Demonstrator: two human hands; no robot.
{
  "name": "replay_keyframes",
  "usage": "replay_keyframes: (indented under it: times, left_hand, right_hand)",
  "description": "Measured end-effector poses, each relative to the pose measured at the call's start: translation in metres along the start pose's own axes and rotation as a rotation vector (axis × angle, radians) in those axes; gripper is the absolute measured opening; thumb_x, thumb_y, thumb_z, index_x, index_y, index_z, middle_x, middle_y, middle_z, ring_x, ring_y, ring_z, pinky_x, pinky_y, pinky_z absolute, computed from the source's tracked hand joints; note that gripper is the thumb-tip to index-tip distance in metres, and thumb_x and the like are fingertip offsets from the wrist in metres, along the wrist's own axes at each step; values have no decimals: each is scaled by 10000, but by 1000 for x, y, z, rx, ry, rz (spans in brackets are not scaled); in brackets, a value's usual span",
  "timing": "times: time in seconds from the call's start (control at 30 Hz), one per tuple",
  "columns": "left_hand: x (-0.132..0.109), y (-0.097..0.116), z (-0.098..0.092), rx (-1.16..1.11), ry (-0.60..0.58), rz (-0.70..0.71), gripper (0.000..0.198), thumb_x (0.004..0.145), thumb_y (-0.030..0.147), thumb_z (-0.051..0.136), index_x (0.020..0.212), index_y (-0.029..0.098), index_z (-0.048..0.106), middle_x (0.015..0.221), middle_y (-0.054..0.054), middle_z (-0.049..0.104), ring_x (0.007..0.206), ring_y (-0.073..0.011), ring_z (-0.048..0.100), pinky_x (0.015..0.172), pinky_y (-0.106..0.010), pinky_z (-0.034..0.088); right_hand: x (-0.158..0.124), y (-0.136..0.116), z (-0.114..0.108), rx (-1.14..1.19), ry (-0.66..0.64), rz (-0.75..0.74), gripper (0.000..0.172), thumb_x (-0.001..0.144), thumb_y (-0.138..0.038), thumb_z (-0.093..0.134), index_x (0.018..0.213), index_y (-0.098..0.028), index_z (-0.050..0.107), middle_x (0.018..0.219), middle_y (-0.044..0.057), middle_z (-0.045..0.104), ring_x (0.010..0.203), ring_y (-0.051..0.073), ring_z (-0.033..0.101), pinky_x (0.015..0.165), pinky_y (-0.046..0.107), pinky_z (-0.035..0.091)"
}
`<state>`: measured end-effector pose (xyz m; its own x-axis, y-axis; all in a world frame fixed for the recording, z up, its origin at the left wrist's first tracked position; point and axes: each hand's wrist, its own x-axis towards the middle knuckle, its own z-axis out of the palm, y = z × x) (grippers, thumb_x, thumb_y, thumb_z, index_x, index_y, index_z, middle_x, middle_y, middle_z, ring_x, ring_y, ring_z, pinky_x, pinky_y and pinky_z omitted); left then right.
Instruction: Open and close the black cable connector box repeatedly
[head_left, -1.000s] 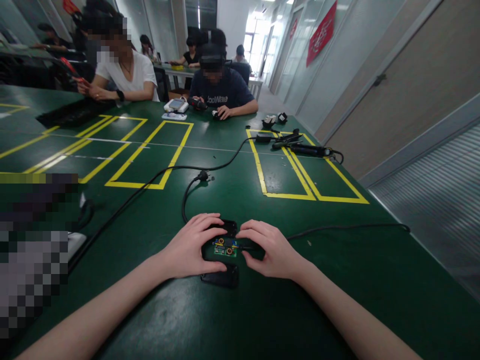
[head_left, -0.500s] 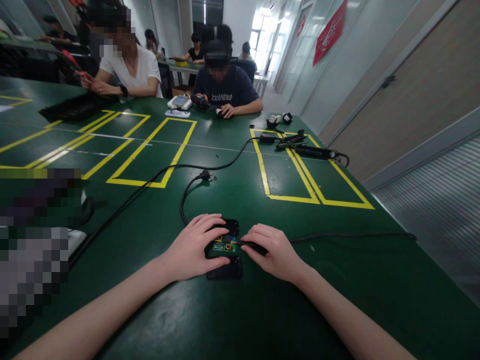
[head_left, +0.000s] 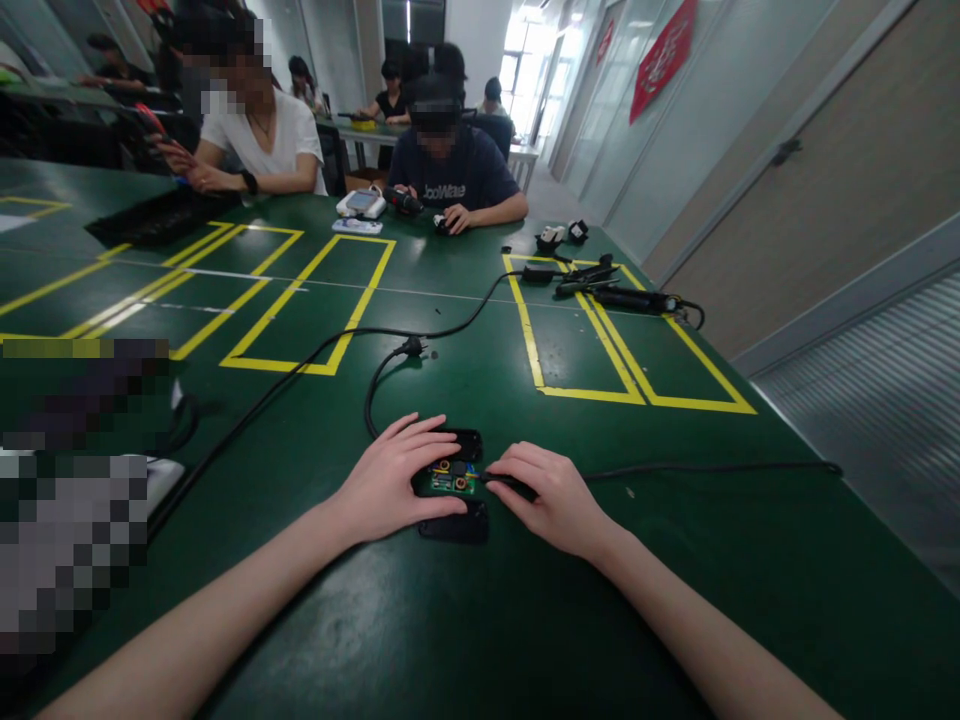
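Observation:
A small green circuit board [head_left: 455, 482] with copper coils and short coloured wires lies on the table between two black casing halves. One casing half [head_left: 470, 442] is on the far side of the board, the other [head_left: 459, 526] on the near side. My left hand [head_left: 390, 482] spreads over their left ends, fingers apart, with the thumb over the near half and the fingertips by the far half. Just right of the board, my right hand [head_left: 549, 490] pinches the end of a black cable [head_left: 675, 468] where the wires meet the board. A cable with a plug [head_left: 412, 347] runs out from behind my left hand.
Yellow tape rectangles mark the green table [head_left: 600, 620]. Another black cable [head_left: 352, 333] crosses it to an adapter [head_left: 540, 273]. A black tool with a cord [head_left: 634, 300] lies at the far right. Across the table, a person in a dark shirt [head_left: 457, 170] holds a power drill [head_left: 401, 200].
Both hands keep nearly the same hold beside the board. The view has shifted slightly, and my left hand's fingers sit a little higher in the picture.

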<state>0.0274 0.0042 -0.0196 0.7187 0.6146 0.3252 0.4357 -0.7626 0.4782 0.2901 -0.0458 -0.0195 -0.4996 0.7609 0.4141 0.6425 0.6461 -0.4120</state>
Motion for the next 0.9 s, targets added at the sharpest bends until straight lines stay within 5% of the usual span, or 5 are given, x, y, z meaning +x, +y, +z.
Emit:
replay_keyframes:
  times: [0.13,0.23,0.4,0.67,0.9]
  left_hand:
    - [-2,-1,-12,-35,7,22,486,886,458,791,1297,221,685,1374,-130,680,1364,-318,578,1158,-529,474]
    - [-5,-3,-24,-35,4,-30,385,906,409,748,1234,215,696,1275,-118,682,1185,-279,658,996,-432,577]
    - [-9,-6,-33,14,-45,-58,296,947,379,684,1182,200,703,1129,-87,711,1038,-249,693,885,-366,583]
    - [-18,-5,-29,-42,-51,-71,242,1042,310,553,1193,223,720,1105,-76,714,1009,-212,685,864,-316,580]
    - [-20,-6,-19,-16,26,-58,260,1071,315,512,1182,206,720,1045,-82,721,974,-213,677,841,-323,575]
  right_hand:
    - [-1,0,1,46,2,30,124,1012,-226,595,1083,-195,692,906,62,710,819,191,678,722,308,545]
    - [-1,-2,2,71,-32,73,303,1001,-238,591,1291,-166,640,898,45,690,778,179,674,693,292,540]
    - [6,-8,3,-22,-138,135,608,933,-438,703,1450,-147,571,1011,83,731,841,219,714,726,324,558]
    - [9,-14,3,-11,-138,203,399,936,-409,702,1268,-190,668,1060,75,758,842,201,730,737,312,561]
    - [4,-16,10,-51,-68,210,392,940,-308,644,1316,-196,645,1019,79,755,846,205,726,727,303,563]
